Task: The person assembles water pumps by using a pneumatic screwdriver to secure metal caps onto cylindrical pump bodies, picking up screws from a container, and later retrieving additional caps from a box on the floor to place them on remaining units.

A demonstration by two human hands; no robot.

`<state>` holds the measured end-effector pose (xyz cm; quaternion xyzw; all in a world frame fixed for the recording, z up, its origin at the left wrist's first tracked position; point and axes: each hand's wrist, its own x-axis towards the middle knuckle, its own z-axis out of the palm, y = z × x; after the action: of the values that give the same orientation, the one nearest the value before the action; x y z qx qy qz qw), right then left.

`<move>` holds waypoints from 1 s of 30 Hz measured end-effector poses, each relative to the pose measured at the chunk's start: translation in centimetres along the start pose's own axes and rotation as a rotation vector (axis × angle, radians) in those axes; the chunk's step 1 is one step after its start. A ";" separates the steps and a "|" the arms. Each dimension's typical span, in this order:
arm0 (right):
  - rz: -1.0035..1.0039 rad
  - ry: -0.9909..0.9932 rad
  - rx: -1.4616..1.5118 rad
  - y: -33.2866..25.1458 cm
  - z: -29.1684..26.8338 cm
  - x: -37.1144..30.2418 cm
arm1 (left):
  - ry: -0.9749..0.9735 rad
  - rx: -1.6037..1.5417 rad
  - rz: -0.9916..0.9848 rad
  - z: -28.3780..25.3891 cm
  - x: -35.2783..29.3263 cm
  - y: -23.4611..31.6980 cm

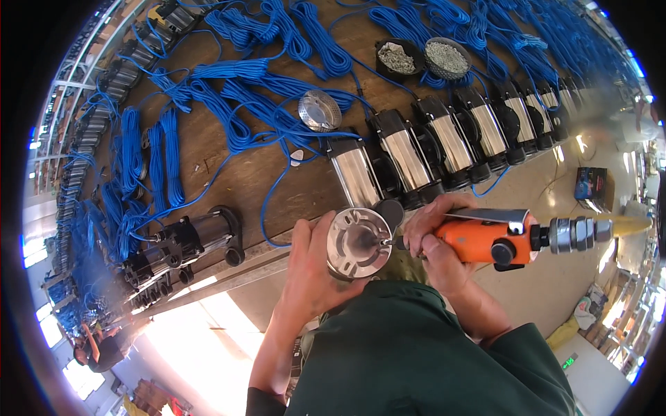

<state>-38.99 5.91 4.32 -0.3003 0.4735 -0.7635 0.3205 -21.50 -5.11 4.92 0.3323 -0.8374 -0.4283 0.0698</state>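
Note:
My left hand [305, 272] is wrapped round the rim of a round, shiny metal pump end [345, 243] with slots in its face. A black rounded piece [390, 213] shows at its upper right; the body below is hidden. In my right hand [433, 239] is an orange air screwdriver [479, 241], gripped near its nose and lying sideways. Its bit reaches the right side of the metal face, where a small screw may sit; that spot is too small to tell. Beyond my hands stands a row of silver-and-black pumps [402, 152].
Blue cable bundles [250, 76] cover much of the brown bench [229, 177]. Two bowls of small metal parts [447, 57] and a perforated metal cup [320, 111] stand at the back. More pumps [184, 243] lie at left. A person [100, 350] is at far lower left.

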 end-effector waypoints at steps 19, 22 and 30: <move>0.096 -0.159 -0.345 -3.1 -0.4 1.4 | 0.170 0.096 -0.049 2.5 -0.4 -0.3; 0.093 -0.169 -0.266 -2.3 -0.8 1.0 | 0.201 0.134 -0.042 3.0 -0.8 -0.1; -0.061 -0.275 -0.191 -1.7 -0.7 1.7 | 0.168 0.053 -0.062 2.4 -0.5 0.1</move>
<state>-40.87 5.57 5.88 -0.4452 0.4864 -0.6761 0.3290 -22.12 -3.20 3.56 0.3946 -0.8290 -0.3785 0.1176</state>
